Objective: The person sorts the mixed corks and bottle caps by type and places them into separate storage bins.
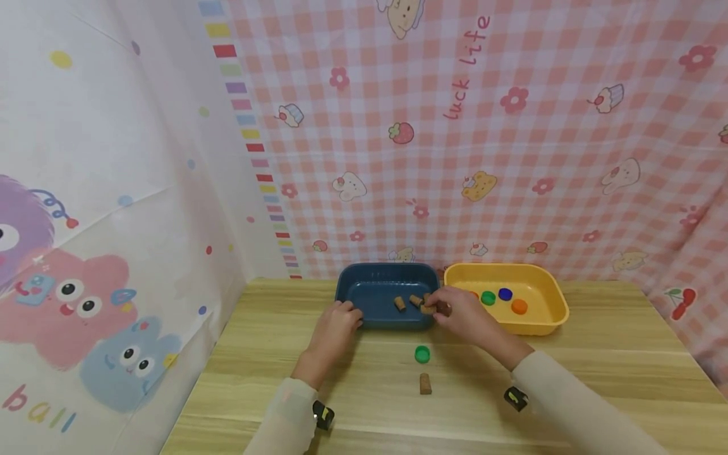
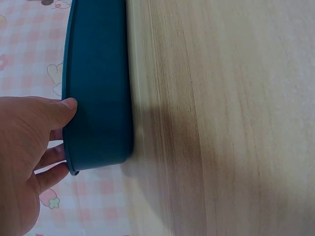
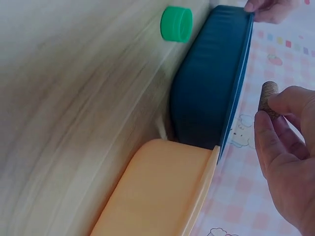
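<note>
My left hand (image 1: 334, 327) grips the near left corner of a dark blue tray (image 1: 364, 325); in the left wrist view its thumb (image 2: 68, 104) presses the outer wall and the fingers curl over the rim. Over the tray's right end, my right hand (image 1: 463, 313) pinches a cork (image 3: 268, 97) between thumb and fingertips. Several more corks lie inside the tray, one cork (image 1: 400, 304) a little apart from the others. On the table in front of it are a green bottle cap (image 1: 422, 354) and, nearer, a single cork (image 1: 425, 383).
A yellow tray (image 1: 548, 322) stands right against the blue one, holding a green cap (image 1: 488, 297), a blue cap (image 1: 505, 294) and orange caps (image 1: 519, 306). Behind both trays hangs a pink checked cloth (image 1: 375, 215), at the back edge of the wooden table (image 1: 614, 354).
</note>
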### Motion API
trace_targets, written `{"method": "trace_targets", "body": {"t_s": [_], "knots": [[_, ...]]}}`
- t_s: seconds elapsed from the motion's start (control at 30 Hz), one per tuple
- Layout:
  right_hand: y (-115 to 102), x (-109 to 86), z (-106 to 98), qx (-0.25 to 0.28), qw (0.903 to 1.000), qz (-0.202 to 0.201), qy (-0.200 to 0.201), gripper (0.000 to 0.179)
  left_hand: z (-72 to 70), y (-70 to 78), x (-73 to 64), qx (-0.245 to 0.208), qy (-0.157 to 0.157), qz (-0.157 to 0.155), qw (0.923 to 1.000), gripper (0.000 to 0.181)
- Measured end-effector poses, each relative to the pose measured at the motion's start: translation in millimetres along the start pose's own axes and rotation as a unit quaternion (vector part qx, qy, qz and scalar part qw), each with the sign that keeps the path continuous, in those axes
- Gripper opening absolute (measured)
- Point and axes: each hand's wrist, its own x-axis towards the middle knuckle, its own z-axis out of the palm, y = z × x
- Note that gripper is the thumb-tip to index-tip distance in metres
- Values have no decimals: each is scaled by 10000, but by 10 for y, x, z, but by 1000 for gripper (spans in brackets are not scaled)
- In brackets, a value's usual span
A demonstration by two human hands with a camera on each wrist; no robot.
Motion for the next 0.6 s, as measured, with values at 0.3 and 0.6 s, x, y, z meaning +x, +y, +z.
{"method": "trace_targets", "body": {"t_s": [0.3,0.6], "knots": [[96,225,15,-239,9994,20,-259,21,-5,1,-3,22,62,29,10000,8],[91,434,6,-539,9970,-42,-555,21,12,-10,7,164,45,52,9998,8]]}}
